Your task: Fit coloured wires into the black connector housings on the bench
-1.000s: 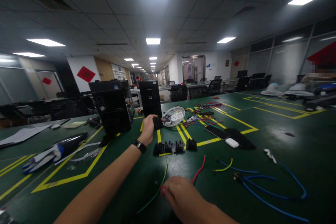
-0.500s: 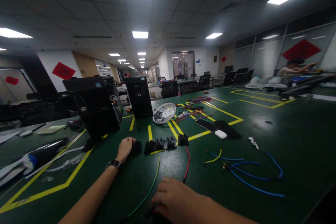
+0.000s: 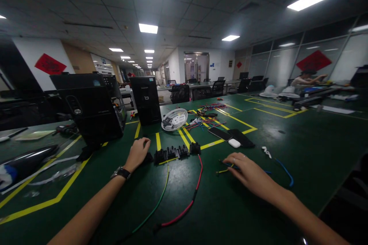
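My left hand [image 3: 138, 152], with a watch on the wrist, rests curled on a small black connector block [image 3: 148, 157] at the left end of a row of black connector blocks [image 3: 176, 152] on the green table. My right hand [image 3: 247, 171] reaches out flat over the blue wires [image 3: 283, 170] and a short yellow wire [image 3: 220, 171], fingers stretched forward and touching them. A red wire [image 3: 193, 195] and a green wire [image 3: 156, 203] lie loose between my arms.
Two black computer towers [image 3: 92, 109] [image 3: 146, 99] stand at the back left. A white fan grille [image 3: 174, 119], a bundle of coloured wires [image 3: 207, 123], a phone [image 3: 219, 134] and a white earbud case [image 3: 234, 143] lie beyond the blocks. A person sits at the far right [image 3: 309, 78].
My left hand brought a black block down from mid-air to the left end of the row. My right hand left the red and green wire ends and moved right to the blue wires.
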Demonstrator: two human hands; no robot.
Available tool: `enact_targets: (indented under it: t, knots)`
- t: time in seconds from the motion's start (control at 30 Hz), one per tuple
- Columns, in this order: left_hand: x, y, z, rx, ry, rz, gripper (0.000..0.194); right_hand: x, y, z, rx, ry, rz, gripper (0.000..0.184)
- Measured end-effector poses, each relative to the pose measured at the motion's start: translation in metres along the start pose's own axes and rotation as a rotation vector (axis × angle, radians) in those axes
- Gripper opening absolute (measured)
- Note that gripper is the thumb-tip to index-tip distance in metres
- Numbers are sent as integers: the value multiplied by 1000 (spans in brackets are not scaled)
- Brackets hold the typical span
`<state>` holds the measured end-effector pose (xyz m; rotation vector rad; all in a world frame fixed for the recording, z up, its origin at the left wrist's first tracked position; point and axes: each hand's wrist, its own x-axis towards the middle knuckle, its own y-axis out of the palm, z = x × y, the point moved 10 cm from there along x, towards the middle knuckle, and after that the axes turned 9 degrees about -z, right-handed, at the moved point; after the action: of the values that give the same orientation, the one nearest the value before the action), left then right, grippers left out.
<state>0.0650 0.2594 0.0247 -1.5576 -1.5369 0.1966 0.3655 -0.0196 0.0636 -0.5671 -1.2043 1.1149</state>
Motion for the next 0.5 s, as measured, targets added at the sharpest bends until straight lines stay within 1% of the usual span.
enact_targets:
  t: [0.07,0.13,0.23,0.3,0.33,0.4,0.47,0.5]
  knots:
    - [-2,12,-39,21,183,80,35,-11,4,-23,-32,9,8,32]
    - [-10,32,-82,36,369,203,39,-16,11,-36,-50,-13,17,34]
    - [-28,67,-143,23,593,380,52,-17,18,-47,-45,-9,29,35]
    - [-38,91,-176,8,716,467,57,-16,22,-48,-32,-8,64,36]
    - [-42,103,-188,13,762,498,56,-16,23,-47,-27,-16,81,35]
    - [-44,127,-202,58,816,541,54,-17,25,-44,-19,-33,105,32]
    - [-41,145,-206,114,822,559,47,-18,25,-45,-14,-39,98,29]
    - [-40,151,-204,134,814,561,43,-18,24,-45,-13,-41,90,27]
